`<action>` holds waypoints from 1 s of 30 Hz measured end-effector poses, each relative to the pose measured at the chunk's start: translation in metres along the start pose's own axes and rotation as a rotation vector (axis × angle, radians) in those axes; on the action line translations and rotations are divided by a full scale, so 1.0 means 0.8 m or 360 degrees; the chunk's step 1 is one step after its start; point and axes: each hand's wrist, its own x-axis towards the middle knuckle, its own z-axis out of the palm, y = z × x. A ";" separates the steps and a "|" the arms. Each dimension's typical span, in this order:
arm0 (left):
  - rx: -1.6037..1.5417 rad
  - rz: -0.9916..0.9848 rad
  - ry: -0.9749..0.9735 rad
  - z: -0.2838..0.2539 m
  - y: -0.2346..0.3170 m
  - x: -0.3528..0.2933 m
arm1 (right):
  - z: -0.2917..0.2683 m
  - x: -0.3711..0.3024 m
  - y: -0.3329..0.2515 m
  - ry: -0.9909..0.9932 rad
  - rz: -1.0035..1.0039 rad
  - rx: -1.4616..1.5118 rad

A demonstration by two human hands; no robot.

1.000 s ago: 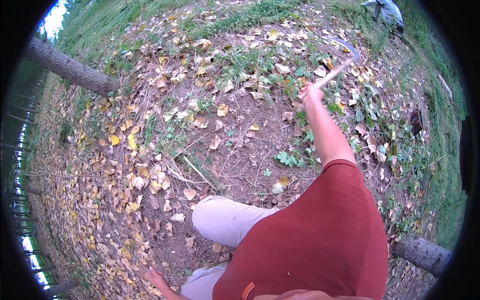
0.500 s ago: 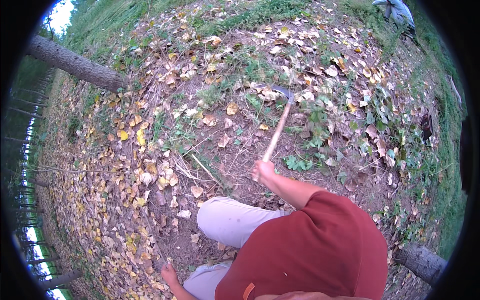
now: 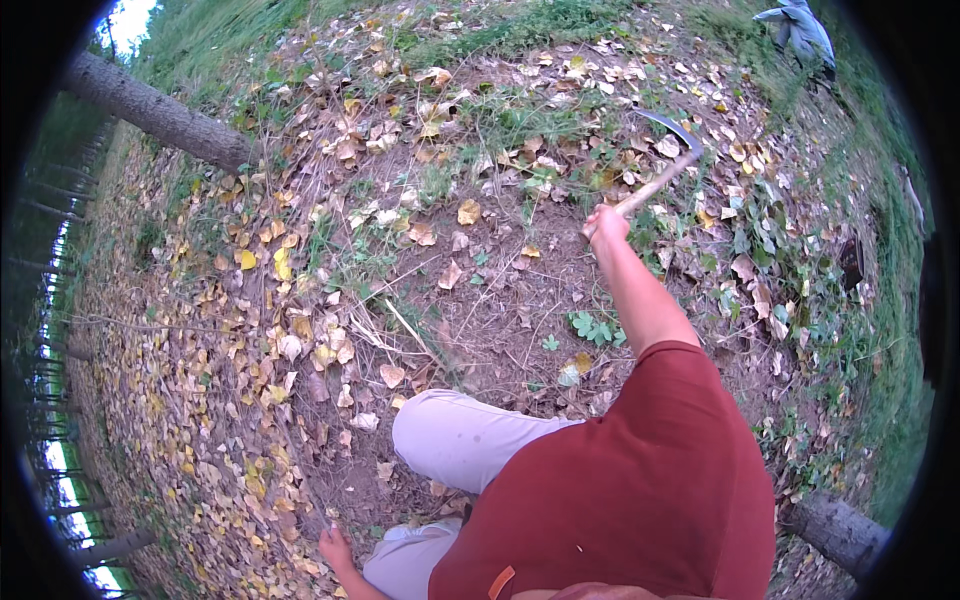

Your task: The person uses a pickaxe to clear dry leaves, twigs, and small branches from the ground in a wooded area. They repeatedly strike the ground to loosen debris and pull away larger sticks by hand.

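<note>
Wooden-handled sickle [image 3: 660, 182] clamped in my right hand [image 3: 608, 227], arm stretched ahead; curved blade [image 3: 680, 130] forward, tip pointing left. Left hand [image 3: 336, 547] low beside pale trouser leg [image 3: 408, 560], well apart from right; cannot tell whether it grips anything. Green weed [image 3: 592, 328] near right forearm [image 3: 645, 295].

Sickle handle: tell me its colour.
Pale tan; the sickle handle shows best in the head view.
</note>
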 end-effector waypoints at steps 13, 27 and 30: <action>0.0102 -0.0166 0.0102 -0.006 0.009 -0.007 | -0.064 -0.277 0.188 -0.1102 0.0654 -0.1514; -0.0326 -0.0255 0.0040 -0.014 -0.012 -0.017 | -0.038 -0.209 0.150 -0.0603 0.0576 -0.1072; -0.0368 -0.0258 0.0053 -0.014 -0.030 -0.020 | -0.031 -0.154 0.111 -0.0352 0.0298 -0.0867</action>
